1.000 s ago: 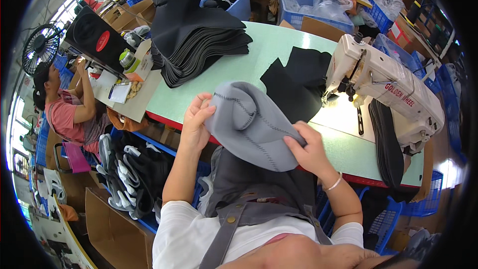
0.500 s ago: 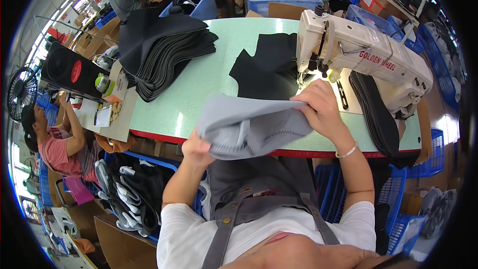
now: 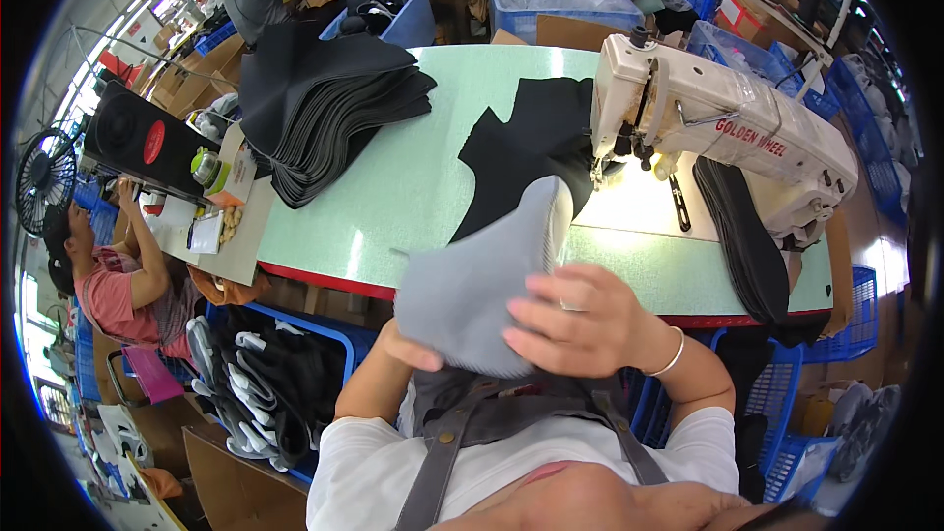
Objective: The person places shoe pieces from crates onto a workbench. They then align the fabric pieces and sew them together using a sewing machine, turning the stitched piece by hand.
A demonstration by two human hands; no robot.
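Observation:
A grey sewn fabric bootie [image 3: 472,285], smooth side out, is held in front of my chest, with its narrow end pointing up and away. My left hand [image 3: 408,346] is closed on its lower left edge, thumb on top. My right hand [image 3: 580,320] has its fingers stretched and spread against the bootie's right side; they are slightly blurred, and the thumb is hidden. Beyond the bootie, a flat black cut piece [image 3: 526,143] lies on the pale green table [image 3: 344,226], partly under the sewing machine [image 3: 723,123].
A thick stack of black cut pieces [image 3: 320,103] sits at the table's left. More black pieces [image 3: 737,236] are stacked beside the machine, near a small black-handled tool [image 3: 679,204]. At lower left a blue crate [image 3: 346,339] holds black and grey pieces. A co-worker [image 3: 123,275] sits at far left.
The bootie has been turned from lying sideways, with its opening and zigzag seam showing, to pointing upward with its smooth side showing. My right hand has moved down and left from the machine.

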